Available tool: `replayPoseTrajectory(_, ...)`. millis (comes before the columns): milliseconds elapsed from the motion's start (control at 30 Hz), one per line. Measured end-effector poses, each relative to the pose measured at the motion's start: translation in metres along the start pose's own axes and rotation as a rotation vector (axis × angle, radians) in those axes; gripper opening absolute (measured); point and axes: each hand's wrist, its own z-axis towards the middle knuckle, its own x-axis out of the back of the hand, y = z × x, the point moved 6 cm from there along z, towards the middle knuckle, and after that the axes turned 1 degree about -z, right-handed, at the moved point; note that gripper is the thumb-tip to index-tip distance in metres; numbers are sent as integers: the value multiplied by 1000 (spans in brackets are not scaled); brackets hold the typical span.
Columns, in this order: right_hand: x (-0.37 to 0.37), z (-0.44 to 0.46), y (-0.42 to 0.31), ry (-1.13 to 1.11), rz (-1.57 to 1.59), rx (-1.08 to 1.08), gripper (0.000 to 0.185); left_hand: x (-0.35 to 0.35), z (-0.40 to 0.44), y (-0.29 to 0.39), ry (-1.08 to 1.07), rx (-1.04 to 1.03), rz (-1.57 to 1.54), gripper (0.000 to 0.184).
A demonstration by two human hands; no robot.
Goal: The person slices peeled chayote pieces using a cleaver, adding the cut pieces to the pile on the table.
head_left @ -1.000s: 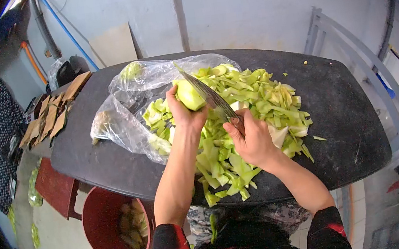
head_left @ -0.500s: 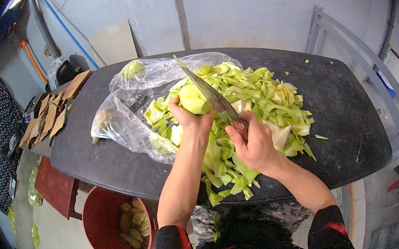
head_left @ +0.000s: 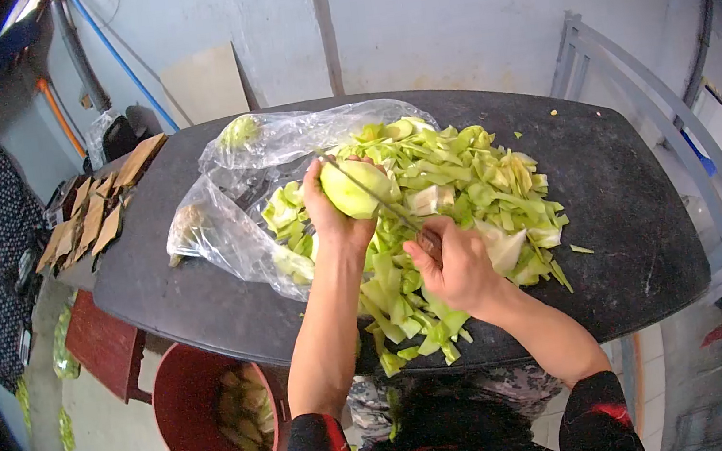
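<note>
My left hand (head_left: 335, 218) cups a round, pale green peeled vegetable (head_left: 353, 192) above the table; its exact kind is unclear. My right hand (head_left: 462, 266) is closed round the handle of a knife (head_left: 388, 208). The blade is seen nearly edge-on and lies across the right side of the vegetable. Below both hands spreads a heap of green peelings (head_left: 490, 184), with some paler chunks among them. A clear plastic bag (head_left: 218, 184) lies left of the heap, with a whole green vegetable (head_left: 239, 132) at its far end.
The dark table (head_left: 628, 222) has rounded corners. A red bin (head_left: 179, 424) holding scraps stands below its front left edge, beside a red stool (head_left: 103, 344). Cardboard pieces (head_left: 92, 211) lie at the left. A grey metal rail (head_left: 659, 102) rises at the right.
The vegetable has turned in my left hand and shows more of its pale surface. The knife has rolled from showing its flat side to nearly edge-on, and my right hand has shifted slightly left.
</note>
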Motion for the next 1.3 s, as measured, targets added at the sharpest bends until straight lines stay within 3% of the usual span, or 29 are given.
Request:
replayPoseTrajectory(167, -1, -7, -9, 47, -80, 223, 29, -9, -8, -9, -29, 92, -96, 20)
replayPoseTrajectory(267, -2, -8, -4, 44, -96, 193, 29, -22, -20, 3, -1, -155, 26, 20)
replayPoseTrajectory(400, -4, -7, -3, 31, -93, 240, 27, -19, -14, -13, -108, 97, -139, 19)
replayPoseTrajectory(467, -2, -4, -5, 34, -113, 271, 26, -18, -13, -9, -76, 29, -42, 18)
replayPoseTrajectory(533, -2, 1, 3, -13, -41, 122, 24, -27, -22, -3, -45, -71, 79, 17)
replayPoseTrajectory(633, -2, 4, -1, -26, -43, 164, 23, -20, -19, -7, -35, 15, 13, 16)
replayPoseTrajectory(800, 3, 7, -5, -56, 8, 129, 24, -25, -26, -1, -47, -31, 81, 15)
replayPoseTrajectory(900, 3, 9, -4, -64, 15, 92, 24, -39, -28, 11, -212, -198, 257, 13)
replayPoseTrajectory(1000, -1, 6, 2, -71, 24, 97, 24, -16, -20, -13, 9, 102, -17, 10)
replayPoseTrajectory(1233, 1, 5, 1, -89, 35, 115, 26, -18, -21, -13, -28, 136, -31, 10)
replayPoseTrajectory(1300, 11, 11, 3, -123, 62, 30, 26, -7, -13, 5, 36, -6, 339, 13)
